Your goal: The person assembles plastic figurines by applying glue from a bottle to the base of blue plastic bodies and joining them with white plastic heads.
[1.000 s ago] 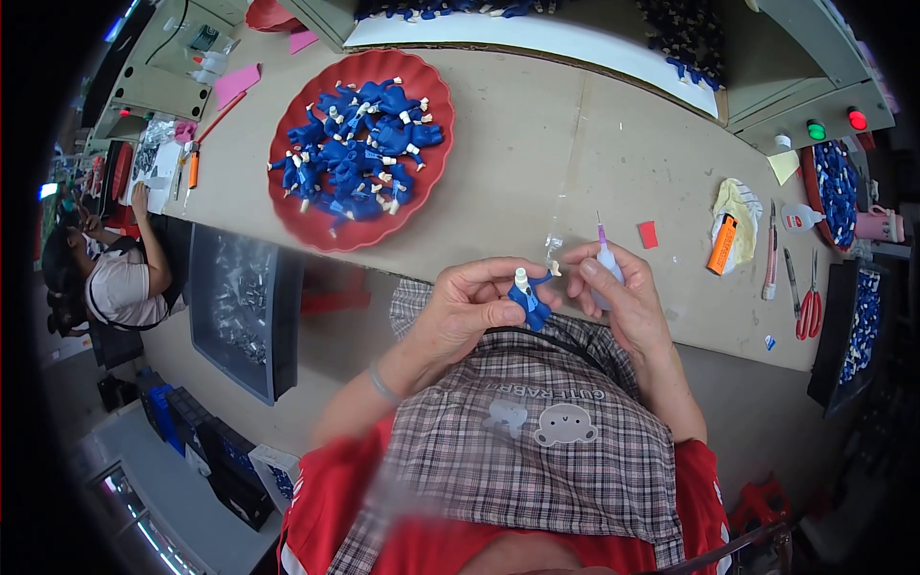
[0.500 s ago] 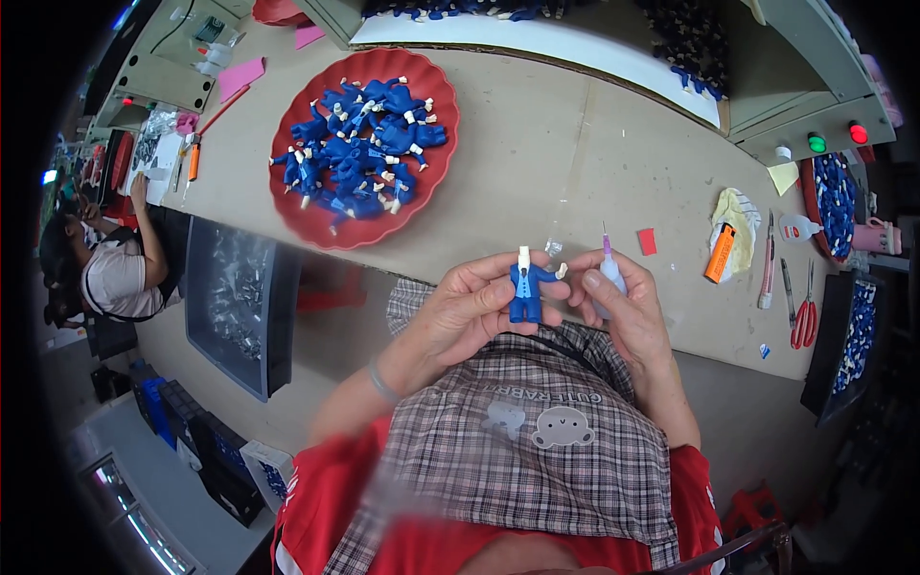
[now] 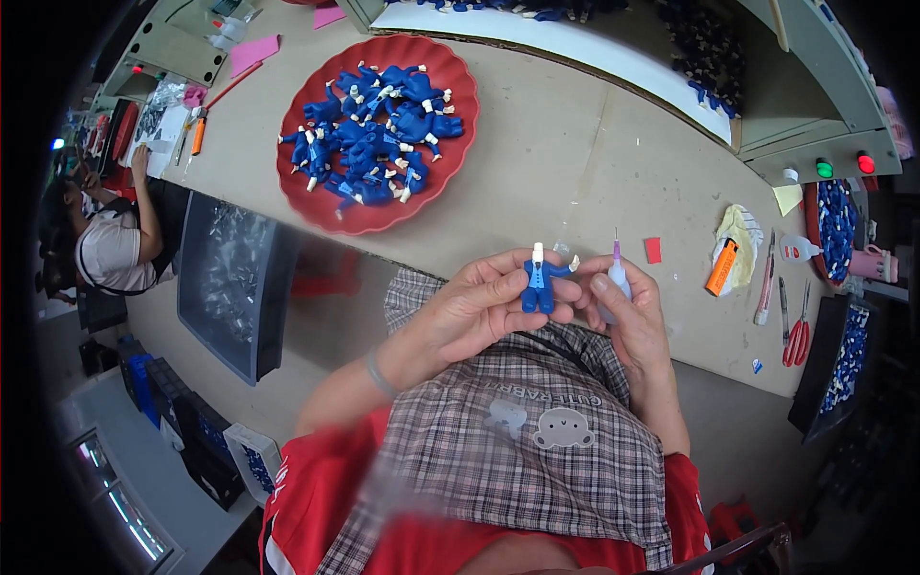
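Note:
Between the thumb and fingers of my left hand (image 3: 484, 302) is a small headless figurine (image 3: 539, 285) in a blue suit, with a cream neck and a cream hand on its outstretched arm. It is held upright over my apron, at the table's front edge. My right hand (image 3: 628, 305) is closed round a small white squeeze bottle (image 3: 618, 280) with a purple needle tip pointing up and away. The fingertips of my right hand are close beside the figurine; whether they touch it I cannot tell.
A red scalloped plate (image 3: 321, 206) heaped with blue figurine bodies stands at the left. On the right lie an orange-handled cutter (image 3: 723, 266) on a yellowish cloth (image 3: 746, 230), a craft knife (image 3: 766, 287) and red scissors (image 3: 796, 342). A grey bin (image 3: 266, 326) and a co-worker (image 3: 120, 244) are at left.
The view has shifted slightly. The figurine has tilted a little in my left hand, its feet now turned more toward me. Both hands keep their holds.

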A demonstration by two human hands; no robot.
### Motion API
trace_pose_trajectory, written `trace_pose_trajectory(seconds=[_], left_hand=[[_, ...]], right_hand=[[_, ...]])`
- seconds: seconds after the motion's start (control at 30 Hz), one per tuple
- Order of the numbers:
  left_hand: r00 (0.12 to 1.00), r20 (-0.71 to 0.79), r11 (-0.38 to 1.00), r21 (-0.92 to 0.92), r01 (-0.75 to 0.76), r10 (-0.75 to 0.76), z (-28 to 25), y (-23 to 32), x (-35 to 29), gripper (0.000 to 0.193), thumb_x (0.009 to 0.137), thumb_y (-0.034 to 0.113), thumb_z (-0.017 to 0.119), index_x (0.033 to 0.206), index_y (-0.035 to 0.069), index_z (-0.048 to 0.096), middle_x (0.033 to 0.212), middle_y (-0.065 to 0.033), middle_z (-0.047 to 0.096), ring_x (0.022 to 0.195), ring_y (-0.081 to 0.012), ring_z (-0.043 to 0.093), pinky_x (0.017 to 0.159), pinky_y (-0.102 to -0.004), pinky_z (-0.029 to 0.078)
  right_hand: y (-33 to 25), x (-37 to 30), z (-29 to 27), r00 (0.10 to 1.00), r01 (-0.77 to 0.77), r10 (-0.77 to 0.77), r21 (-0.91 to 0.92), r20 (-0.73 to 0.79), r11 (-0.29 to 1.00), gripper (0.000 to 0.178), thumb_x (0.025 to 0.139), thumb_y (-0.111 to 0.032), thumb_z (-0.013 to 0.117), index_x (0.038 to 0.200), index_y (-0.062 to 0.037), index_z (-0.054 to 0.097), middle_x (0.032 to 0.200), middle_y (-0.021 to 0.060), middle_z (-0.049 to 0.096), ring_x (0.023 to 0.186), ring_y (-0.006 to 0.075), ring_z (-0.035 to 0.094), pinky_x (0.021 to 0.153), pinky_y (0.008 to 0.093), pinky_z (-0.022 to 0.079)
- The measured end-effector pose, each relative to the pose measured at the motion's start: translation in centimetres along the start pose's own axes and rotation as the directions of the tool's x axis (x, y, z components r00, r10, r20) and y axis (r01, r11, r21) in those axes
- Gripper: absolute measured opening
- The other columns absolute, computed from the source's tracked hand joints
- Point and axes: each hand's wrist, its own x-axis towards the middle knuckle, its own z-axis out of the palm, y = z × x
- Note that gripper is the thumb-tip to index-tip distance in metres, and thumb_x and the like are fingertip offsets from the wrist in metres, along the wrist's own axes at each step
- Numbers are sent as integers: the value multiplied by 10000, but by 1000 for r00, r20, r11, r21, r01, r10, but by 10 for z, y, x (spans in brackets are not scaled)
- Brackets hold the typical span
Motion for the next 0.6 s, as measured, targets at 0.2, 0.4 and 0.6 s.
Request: trace_pose_trajectory(seconds=[0.2, 0.4, 0.6], left_hand=[[1000, 12, 999, 43, 3, -4, 1, 0, 0, 414, 942, 185, 531, 1298, 4, 424, 1172, -233, 572, 977, -281, 645, 847, -326, 555], [1000, 10, 999, 40, -21, 21, -1, 0, 0, 423, 936, 181, 543, 1303, 9, 423, 1156, -211, 581, 976, -291, 644, 843, -328, 554], [999, 35, 996, 78, -36, 34, 1, 2, -1, 436, 929, 162, 554, 1314, 8, 418, 1139, -190, 591, 991, -287, 636, 834, -326, 550]], right_hand=[[-1, 1, 1, 1000, 11, -11, 0, 18, 1000, 217, 909, -125, 574, 1088, -4, 595, 741, 40, 611, 554, 56, 489, 480, 181, 355], [-5, 0, 2, 990, 134, -136, 54, 41, 990, 378, 892, -98, 519, 1244, -48, 392, 929, 87, 579, 645, 76, 500, 517, 188, 368], [-12, -4, 1, 959, 283, -283, -51, -2, 958, 362, 881, -94, 526, 1218, -34, 407, 1103, 122, 484, 691, 100, 520, 532, 206, 395]])
